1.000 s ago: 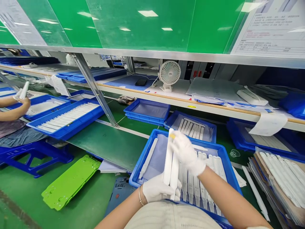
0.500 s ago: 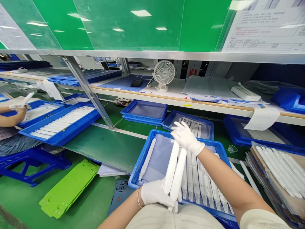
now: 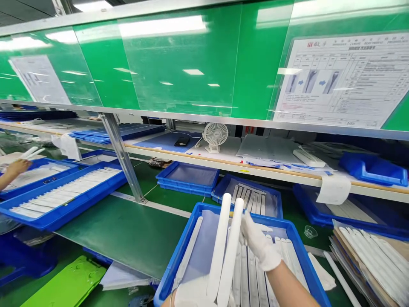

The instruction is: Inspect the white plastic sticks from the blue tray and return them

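Two long white plastic strips (image 3: 228, 251) with rounded ends stand nearly upright side by side before me. My left hand (image 3: 194, 293), in a white glove and partly cut off by the bottom edge, is closed around their lower ends. Beside the upper part of the right strip is my gloved right hand (image 3: 258, 243), its fingers raised and partly hidden behind that strip. A small yellowish spot shows between the strips; I cannot make out what it is. Below lies a blue tray (image 3: 174, 256) holding a row of similar strips and a single one along its left side.
Stacked blue trays (image 3: 188, 189) and another strip-filled tray (image 3: 217, 194) stand farther back. Above them runs a shelf with a white fan (image 3: 215, 134) and a phone (image 3: 182, 141). Cardboard sheets with strips (image 3: 370, 256) lie at right. A co-worker's hand (image 3: 19, 166) is at far left.
My view has tilted up. My right hand has come off the strips' upper ends and lowered to their right side. Both strips stay in my left hand, their rounded ends now uncovered.
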### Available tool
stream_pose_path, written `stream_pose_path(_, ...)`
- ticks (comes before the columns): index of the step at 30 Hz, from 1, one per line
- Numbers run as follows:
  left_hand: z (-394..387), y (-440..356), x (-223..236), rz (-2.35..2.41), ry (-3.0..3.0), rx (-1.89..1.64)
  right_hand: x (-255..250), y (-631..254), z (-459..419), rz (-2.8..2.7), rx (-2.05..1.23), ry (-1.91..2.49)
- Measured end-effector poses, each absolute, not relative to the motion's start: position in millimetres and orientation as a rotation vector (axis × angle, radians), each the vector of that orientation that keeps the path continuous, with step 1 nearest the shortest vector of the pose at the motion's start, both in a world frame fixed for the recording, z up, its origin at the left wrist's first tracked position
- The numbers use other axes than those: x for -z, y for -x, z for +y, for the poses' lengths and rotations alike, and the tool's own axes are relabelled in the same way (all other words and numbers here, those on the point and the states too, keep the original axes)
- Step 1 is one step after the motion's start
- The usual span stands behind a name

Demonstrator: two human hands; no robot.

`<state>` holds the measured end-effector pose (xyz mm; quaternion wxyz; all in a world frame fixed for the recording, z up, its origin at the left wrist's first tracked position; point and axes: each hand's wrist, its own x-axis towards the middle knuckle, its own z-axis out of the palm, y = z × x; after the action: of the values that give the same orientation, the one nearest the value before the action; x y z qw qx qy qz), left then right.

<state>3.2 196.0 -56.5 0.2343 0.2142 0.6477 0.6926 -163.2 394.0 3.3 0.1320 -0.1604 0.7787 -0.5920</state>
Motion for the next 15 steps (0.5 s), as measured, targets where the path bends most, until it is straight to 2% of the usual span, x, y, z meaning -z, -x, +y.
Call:
stream_pose_path(6, 208, 0, 64, 1.596, -0.522, -1.943, -39, 99, 384, 1.7, 1.912, 0.541)
stream_pose_path(10, 208, 1, 62, 1.579, -0.511, -1.898, -59, 85, 391, 1.718, 1.887, 0.55)
stream_pose_path(15, 209, -3, 51, 1.646, -0.452, -1.843, -55, 86, 391, 1.732, 1.91, 0.561)
